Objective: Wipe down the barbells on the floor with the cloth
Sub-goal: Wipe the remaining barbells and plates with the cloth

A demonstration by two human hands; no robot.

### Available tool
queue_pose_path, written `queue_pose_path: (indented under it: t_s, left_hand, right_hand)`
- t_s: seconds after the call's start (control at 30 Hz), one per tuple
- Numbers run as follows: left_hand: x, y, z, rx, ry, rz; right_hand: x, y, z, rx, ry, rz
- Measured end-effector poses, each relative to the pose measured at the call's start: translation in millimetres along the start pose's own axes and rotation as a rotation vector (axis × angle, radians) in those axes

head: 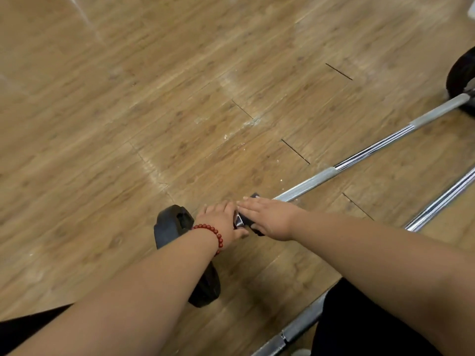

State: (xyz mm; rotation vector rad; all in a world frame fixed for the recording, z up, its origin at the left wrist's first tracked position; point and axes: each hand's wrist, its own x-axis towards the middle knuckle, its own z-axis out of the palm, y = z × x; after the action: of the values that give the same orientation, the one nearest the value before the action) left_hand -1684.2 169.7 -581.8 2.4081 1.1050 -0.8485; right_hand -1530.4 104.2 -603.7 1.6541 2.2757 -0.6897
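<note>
A chrome barbell (372,147) lies on the wooden floor, running from a black weight plate (172,224) near the middle to another black plate (461,73) at the right edge. My left hand (221,222), with a red bead bracelet on the wrist, grips the bar beside the near plate. My right hand (267,217) lies flat with straight fingers on a dark cloth (253,222) wrapped over the bar just right of my left hand. Most of the cloth is hidden under my hands.
A second chrome bar (442,199) lies at the right, parallel to the first. A third bar (300,327) runs along the bottom beside my dark-clothed leg (359,317). Open wooden floor (154,98) stretches to the left and far side.
</note>
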Motion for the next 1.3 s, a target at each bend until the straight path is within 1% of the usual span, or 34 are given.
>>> queue_pose_path:
  t_s: [0.07,0.13,0.17,0.2,0.27,0.33,0.37,0.43,0.5,0.57,0.6,0.67,0.77,0.83,0.9,0.97,1.0,1.07,1.1,1.17,1.23,1.3]
  left_hand:
    - [-3.6,-0.8,2.1,0.046,-0.044,-0.064]
    - [-4.1,1.8,12.6,-0.062,-0.16,-0.142]
    - [-5.1,4.3,19.5,-0.129,-0.182,-0.164]
    - [-7.1,7.3,25.4,-0.171,-0.168,-0.171]
    - [-12.6,11.1,31.6,-0.181,-0.109,-0.178]
    - [-15.7,13.4,32.4,-0.172,-0.095,-0.18]
    - [-15.6,13.6,32.8,-0.173,-0.099,-0.181]
    - [-16.6,14.6,32.0,-0.18,-0.102,-0.195]
    - [-17.1,15.0,30.2,-0.207,-0.099,-0.204]
    - [-17.2,14.7,28.1,-0.229,-0.1,-0.21]
    - [-16.8,15.2,26.7,-0.238,-0.112,-0.21]
    - [-14.9,16.7,22.4,-0.255,-0.154,-0.217]
    - [-15.1,20.1,12.6,-0.243,-0.203,-0.221]
    - [-16.7,19.3,7.9,-0.221,-0.181,-0.192]
    - [-15.1,17.5,7.5,-0.228,-0.107,-0.147]
    - [-9.6,16.8,13.0,-0.264,-0.047,-0.108]
    - [-5.6,16.1,17.1,-0.288,-0.045,-0.098]
    - [2.0,14.0,24.2,-0.338,-0.051,-0.091]
    - [4.6,12.2,25.3,-0.36,-0.049,-0.086]
    - [9.3,8.5,25.3,-0.401,-0.075,-0.074]
    - [13.0,6.4,24.7,-0.408,-0.104,-0.082]
    - [16.7,3.8,23.2,-0.403,-0.106,-0.09]
  right_hand:
    - [-4.7,-2.3,-0.7,-0.019,-0.029,-0.054]
    - [-16.2,11.2,-2.1,-0.053,-0.021,-0.018]
    - [-23.6,21.9,-2.3,-0.063,-0.011,0.019]
    - [-31.1,33.0,-1.5,-0.075,0.005,0.059]
    - [-40.5,45.1,3.7,-0.093,0.029,0.163]
    - [-37.5,33.4,9.4,-0.056,0.026,0.249]
    - [-32.3,22.6,10.6,-0.015,0.025,0.258]
    - [-22.6,0.8,14.9,0.039,0.03,0.189]
    - [-24.2,-8.6,16.3,-0.02,0.01,0.09]
    - [-33.0,1.4,13.4,-0.091,0.001,0.085]
    - [-38.8,10.1,11.9,-0.084,0.015,0.135]
    - [-48.1,26.3,8.3,-0.024,0.03,0.292]
    - [-49.0,25.9,9.6,0.015,-0.005,0.391]
    - [-40.4,16.1,12.1,0.024,-0.006,0.358]
    - [-31.5,7.8,14.7,0.016,0.028,0.252]
    - [-27.0,0.6,17.2,-0.067,0.051,0.141]
    - [-25.5,0.0,19.2,-0.119,0.057,0.071]
    - [-23.9,5.7,20.7,-0.142,0.083,-0.034]
    - [-23.2,11.5,18.6,-0.163,0.084,-0.029]
    - [-25.5,32.5,23.6,-0.125,0.157,0.091]
    - [-30.2,39.8,26.0,-0.081,0.123,0.208]
    - [-22.8,28.0,28.7,-0.047,0.165,0.297]
